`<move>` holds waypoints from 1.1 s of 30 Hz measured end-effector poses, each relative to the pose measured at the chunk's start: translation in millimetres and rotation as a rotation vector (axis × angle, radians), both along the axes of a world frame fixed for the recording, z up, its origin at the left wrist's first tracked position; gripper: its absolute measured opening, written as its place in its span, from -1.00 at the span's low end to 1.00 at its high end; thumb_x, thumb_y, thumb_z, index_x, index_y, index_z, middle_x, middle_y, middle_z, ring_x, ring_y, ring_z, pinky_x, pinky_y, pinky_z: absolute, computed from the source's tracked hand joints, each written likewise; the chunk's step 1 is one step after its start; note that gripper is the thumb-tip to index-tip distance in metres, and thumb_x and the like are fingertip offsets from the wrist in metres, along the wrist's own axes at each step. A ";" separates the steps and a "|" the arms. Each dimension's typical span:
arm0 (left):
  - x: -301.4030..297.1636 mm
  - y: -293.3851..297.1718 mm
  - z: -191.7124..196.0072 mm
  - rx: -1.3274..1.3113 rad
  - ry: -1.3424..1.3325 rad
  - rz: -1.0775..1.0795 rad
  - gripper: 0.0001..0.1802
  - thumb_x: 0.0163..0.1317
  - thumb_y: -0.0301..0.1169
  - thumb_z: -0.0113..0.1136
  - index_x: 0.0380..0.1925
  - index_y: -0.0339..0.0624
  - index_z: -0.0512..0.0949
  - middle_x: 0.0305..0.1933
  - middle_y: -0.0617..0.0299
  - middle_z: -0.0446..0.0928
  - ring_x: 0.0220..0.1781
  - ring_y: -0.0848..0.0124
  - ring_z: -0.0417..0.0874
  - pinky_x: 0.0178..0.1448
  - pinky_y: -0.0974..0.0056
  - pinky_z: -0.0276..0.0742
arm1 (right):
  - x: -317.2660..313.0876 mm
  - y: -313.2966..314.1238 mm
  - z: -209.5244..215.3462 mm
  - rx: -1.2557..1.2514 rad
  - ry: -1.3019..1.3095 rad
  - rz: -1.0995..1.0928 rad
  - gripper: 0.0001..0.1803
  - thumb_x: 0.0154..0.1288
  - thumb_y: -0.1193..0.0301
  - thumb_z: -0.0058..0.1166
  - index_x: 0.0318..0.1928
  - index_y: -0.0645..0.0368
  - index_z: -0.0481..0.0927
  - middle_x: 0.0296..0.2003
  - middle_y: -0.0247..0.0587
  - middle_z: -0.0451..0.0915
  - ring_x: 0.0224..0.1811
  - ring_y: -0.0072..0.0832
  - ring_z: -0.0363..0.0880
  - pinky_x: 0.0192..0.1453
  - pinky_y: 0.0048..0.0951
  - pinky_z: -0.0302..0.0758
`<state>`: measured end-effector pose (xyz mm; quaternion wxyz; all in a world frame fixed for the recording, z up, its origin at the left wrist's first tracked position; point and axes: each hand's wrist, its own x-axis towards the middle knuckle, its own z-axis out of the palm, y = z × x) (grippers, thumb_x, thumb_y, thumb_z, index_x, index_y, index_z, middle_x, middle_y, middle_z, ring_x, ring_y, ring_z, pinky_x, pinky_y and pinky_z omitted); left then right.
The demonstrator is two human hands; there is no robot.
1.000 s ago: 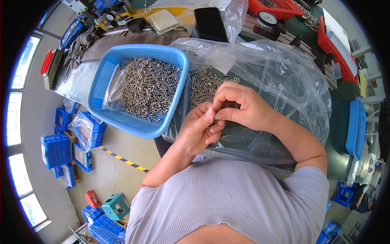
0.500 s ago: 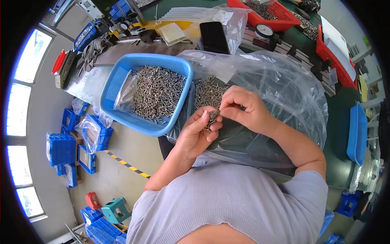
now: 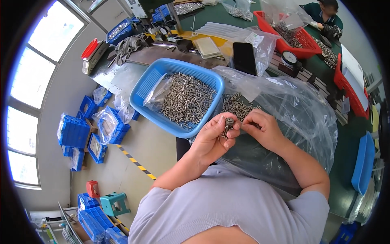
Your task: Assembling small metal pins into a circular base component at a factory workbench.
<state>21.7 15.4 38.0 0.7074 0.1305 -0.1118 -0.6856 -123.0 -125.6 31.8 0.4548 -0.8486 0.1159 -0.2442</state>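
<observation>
Head view: at frame centre the left hand [image 3: 213,138] pinches a small metal part [image 3: 228,122], right hand [image 3: 260,128] closed beside it, while the blue basket [image 3: 146,87] above holds many more, apparently unhandled.

Left hand [image 3: 213,138] now shows small metal part [image 3: 229,121] end-on at fingertips; right hand [image 3: 262,130] apparently drawn slightly aside.

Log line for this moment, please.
left hand: holds small metal screws | right hand: pinching at same screws | blue basket of screws: beside left hand | clear plastic bag: under hands
</observation>
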 end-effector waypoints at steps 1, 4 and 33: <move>1.5 1.8 5.1 -0.002 0.009 0.009 -0.71 0.33 -0.24 0.06 -0.08 -0.20 0.44 -0.20 0.17 0.44 -0.32 0.49 0.36 -0.39 0.46 0.34 | 0.3 0.4 0.7 -0.002 -0.007 0.008 -0.92 0.10 0.56 0.17 -0.38 0.22 0.52 -0.43 -0.29 0.46 -0.44 -0.52 0.43 -0.38 -0.53 0.35; 14.0 8.3 14.7 -0.026 0.031 0.049 -0.67 0.34 -0.19 0.03 -0.05 -0.18 0.42 -0.14 0.12 0.41 -0.28 0.47 0.36 -0.36 0.46 0.37 | 1.1 1.3 3.8 -0.023 0.027 0.016 -0.88 0.07 0.50 0.20 -0.40 0.23 0.53 -0.47 -0.20 0.46 -0.42 -0.34 0.48 -0.34 -0.41 0.41; 3.4 -4.1 -8.0 -0.052 -0.507 0.149 -0.76 0.33 -0.33 0.06 -0.13 -0.28 0.41 -0.26 0.04 0.54 -0.37 0.41 0.54 -0.28 0.33 0.50 | 11.2 -3.0 -8.8 -0.414 -0.022 -0.015 -0.83 -0.03 0.51 0.20 -0.34 0.11 0.61 -0.35 -0.27 0.48 -0.26 -0.28 0.47 -0.19 -0.31 0.44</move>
